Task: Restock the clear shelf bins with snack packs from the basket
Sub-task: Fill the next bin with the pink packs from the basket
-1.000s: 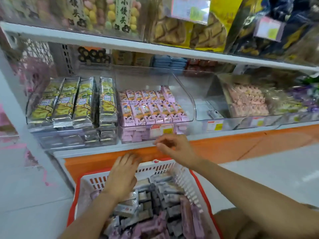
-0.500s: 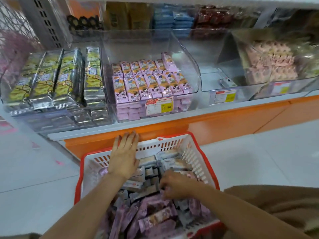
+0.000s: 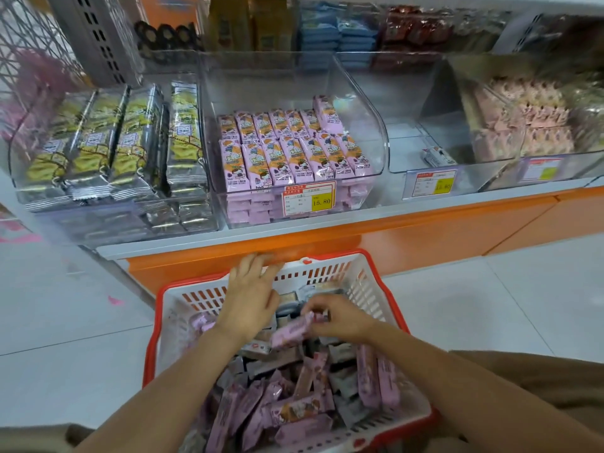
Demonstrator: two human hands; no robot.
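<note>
The figure 15.80 is printed on the yellow patch of the price label (image 3: 309, 202), which is fixed to the front of the middle clear bin (image 3: 376, 152). The label's smaller print, the second label (image 3: 430, 185) and the lettering on the pink snack packs (image 3: 294, 158) cannot be read.

My right hand (image 3: 340, 317) has dropped from the shelf (image 3: 228, 238) edge into the basket (image 3: 330, 255) and now pinches a pink snack pack (image 3: 292, 331), raised off the pile. Half a second ago it was only digging. My left hand (image 3: 250, 289) slid forward, its fingers (image 3: 261, 261) at the far rim.
</note>
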